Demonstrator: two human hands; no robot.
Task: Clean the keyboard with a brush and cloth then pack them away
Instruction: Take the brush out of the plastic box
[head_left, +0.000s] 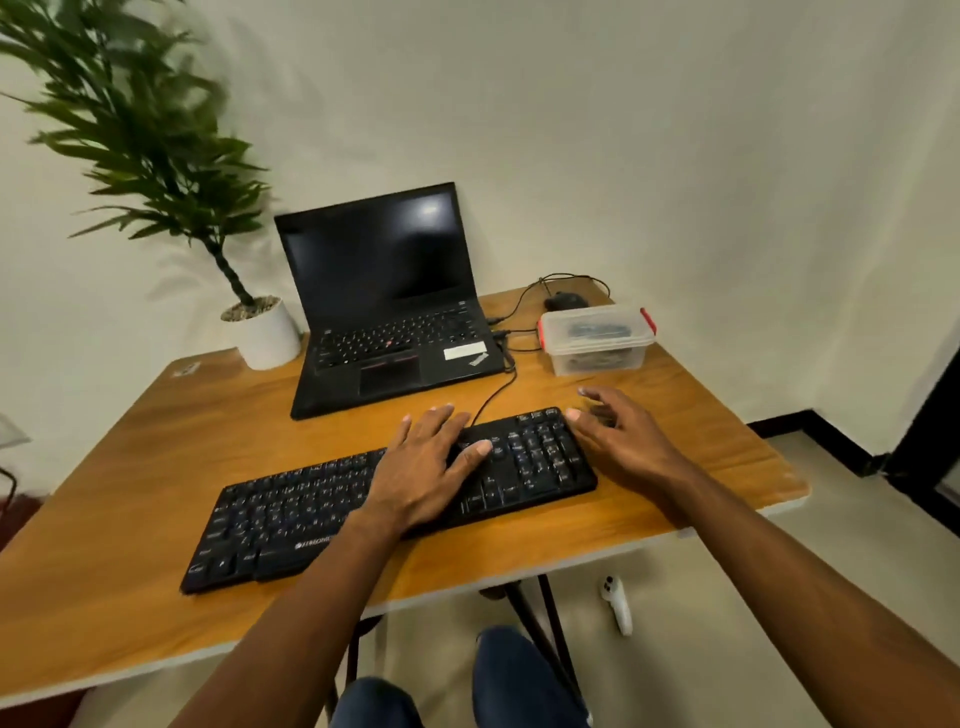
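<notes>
Pretty much at the start, by the look of it. Wooden table (156, 415) with a black keyboard (291, 519) lying near the front edge, cable running off to the laptop (384, 291) behind. No brush or cloth out yet; probably inside the lidded plastic box (597, 338) far right, contents too blurry to tell. Left hand (426, 467) flat on the keys, fingers straight, holding nothing. Right hand (618, 441) spread at the keyboard's right end, empty too.
</notes>
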